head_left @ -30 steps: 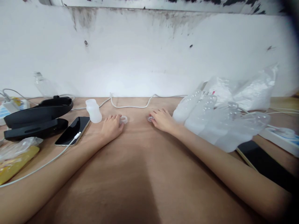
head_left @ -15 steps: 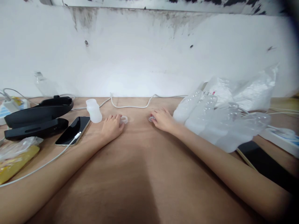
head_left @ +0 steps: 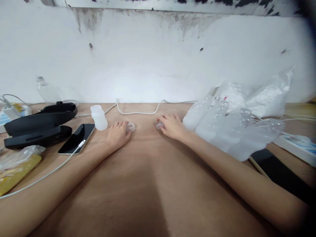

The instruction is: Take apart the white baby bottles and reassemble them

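Observation:
My left hand (head_left: 118, 134) rests on the tabletop with its thumb and fingers closed on a translucent white ring (head_left: 132, 126). Just left of it stands a small frosted white bottle (head_left: 99, 118), waisted in shape, with no cap on it. Across the table, my right hand (head_left: 172, 125) lies palm down, its thumb and fingertips around a small clear round plastic piece (head_left: 159, 125). The fingers partly cover that piece, so its exact kind cannot be made out. Both pieces are at table level.
Several frosted bottles in clear plastic (head_left: 222, 128) lie beside my right forearm, before a white plastic bag (head_left: 259, 95). A phone (head_left: 77, 138) with a white cable, a black hinged case (head_left: 41, 123) and a yellow packet (head_left: 21, 171) lie left. Another dark phone (head_left: 278, 171) is right.
Both hands stay in place, with the ring and the clear round piece still in them. Only a very slight camera shift shows.

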A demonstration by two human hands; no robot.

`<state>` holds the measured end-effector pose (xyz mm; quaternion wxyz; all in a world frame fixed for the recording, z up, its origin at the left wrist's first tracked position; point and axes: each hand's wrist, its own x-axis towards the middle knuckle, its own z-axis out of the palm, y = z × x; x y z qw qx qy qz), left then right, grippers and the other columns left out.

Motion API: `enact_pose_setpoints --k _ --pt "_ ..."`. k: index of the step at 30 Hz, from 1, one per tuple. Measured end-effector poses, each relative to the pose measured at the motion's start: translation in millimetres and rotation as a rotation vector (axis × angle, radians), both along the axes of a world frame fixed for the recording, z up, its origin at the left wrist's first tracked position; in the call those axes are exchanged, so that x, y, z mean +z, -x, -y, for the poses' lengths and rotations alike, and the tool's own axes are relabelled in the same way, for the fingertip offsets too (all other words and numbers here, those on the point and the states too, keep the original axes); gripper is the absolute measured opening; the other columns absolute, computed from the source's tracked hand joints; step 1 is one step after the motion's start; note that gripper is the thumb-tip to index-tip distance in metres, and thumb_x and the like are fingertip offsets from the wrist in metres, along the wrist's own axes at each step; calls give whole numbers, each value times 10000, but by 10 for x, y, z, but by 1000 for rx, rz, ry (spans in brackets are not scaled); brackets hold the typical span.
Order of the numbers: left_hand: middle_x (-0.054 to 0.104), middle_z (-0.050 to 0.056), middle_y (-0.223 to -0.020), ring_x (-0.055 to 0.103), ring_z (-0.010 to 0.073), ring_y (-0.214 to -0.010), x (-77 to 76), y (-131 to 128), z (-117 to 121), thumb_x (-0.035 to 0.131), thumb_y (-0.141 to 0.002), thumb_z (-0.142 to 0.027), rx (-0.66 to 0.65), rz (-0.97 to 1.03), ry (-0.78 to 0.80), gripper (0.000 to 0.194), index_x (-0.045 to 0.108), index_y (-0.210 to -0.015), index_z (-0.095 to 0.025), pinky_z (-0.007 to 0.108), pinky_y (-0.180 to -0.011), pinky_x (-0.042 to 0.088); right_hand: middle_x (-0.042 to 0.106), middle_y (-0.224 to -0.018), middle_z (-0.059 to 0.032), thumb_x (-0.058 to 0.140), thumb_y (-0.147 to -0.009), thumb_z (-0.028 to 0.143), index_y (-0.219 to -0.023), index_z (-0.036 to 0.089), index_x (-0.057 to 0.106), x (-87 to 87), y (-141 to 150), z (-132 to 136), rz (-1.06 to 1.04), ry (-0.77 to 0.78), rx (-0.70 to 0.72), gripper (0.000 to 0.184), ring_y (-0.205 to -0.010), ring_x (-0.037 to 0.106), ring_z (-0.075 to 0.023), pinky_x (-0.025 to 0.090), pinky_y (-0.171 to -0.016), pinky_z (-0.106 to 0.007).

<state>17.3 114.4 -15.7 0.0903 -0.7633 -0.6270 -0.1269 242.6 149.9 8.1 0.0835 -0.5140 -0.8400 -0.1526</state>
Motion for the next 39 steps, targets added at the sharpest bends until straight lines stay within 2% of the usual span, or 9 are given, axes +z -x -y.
enact_pose_setpoints --k 4,8,11,15,20,24,28,32,39 --pt "615 124 -984 530 270 -952 5 -2 5 392 -854 -304 7 6 -1 330 461 -1120 -121 360 -792 404 463 -1192 -153 512 -797 255 -1171 159 486 503 -73 181 -3 -161 -7 387 -1106 412 -296 236 -955 -459" --pt "612 129 -989 529 272 -963 10 -6 5 404 -849 -294 1 15 0 335 462 -1129 -119 364 -800 400 488 -1122 -192 539 -789 393 -1132 86 510 916 -267 383 13 -278 -292 462 -1085 405 -366 326 -827 -495" --pt "615 131 -979 532 277 -965 16 -7 13 412 -845 -285 -5 30 -5 327 473 -1117 -115 373 -799 404 570 -994 -161 530 -784 391 -1115 109 538 979 -378 428 94 -97 -420 435 -937 514 -326 397 -687 -418" --pt "612 140 -984 549 282 -942 -5 5 12 426 -838 -284 -31 73 -38 324 488 -1100 -102 389 -793 420 608 -961 -122 517 -781 261 -1094 151 559 952 -415 393 64 8 -391 335 -885 553 -286 420 -602 -344" --pt "516 173 -1163 471 282 -1087 5 12 -1 400 -858 -341 -82 186 -172 420 415 -1177 -68 397 -900 385 600 -922 -112 554 -756 246 -1088 168 570 1113 -390 576 -48 -119 -315 340 -959 510 -299 426 -660 -375" --pt "363 159 -1322 310 218 -1244 280 -111 195 313 -883 -431 -185 280 -320 529 255 -1277 -83 362 -1023 275 600 -938 -72 539 -785 334 -1039 177 601 1277 -286 862 -305 -281 -90 305 -886 537 -211 406 -744 -366" --pt "414 172 -1293 394 299 -1183 596 -328 524 513 -729 -593 -504 378 -347 816 193 -1308 -115 454 -966 325 624 -847 -15 540 -770 415 -906 191 641 1237 -77 944 -595 -17 194 281 -717 555 -140 425 -642 -283" --pt "570 127 -1081 588 269 -890 606 -428 682 442 -826 -494 -479 302 -105 564 266 -1241 -155 400 -712 473 622 -803 -16 506 -772 476 -887 186 597 1058 103 851 -610 274 219 325 -642 551 -128 408 -559 -253" --pt "590 69 -910 614 208 -708 609 -222 969 412 -858 -351 -564 131 110 339 332 -1129 -164 284 -546 456 580 -635 27 623 -665 495 -811 194 594 769 171 976 -594 659 236 336 -507 507 -97 359 -486 -220"
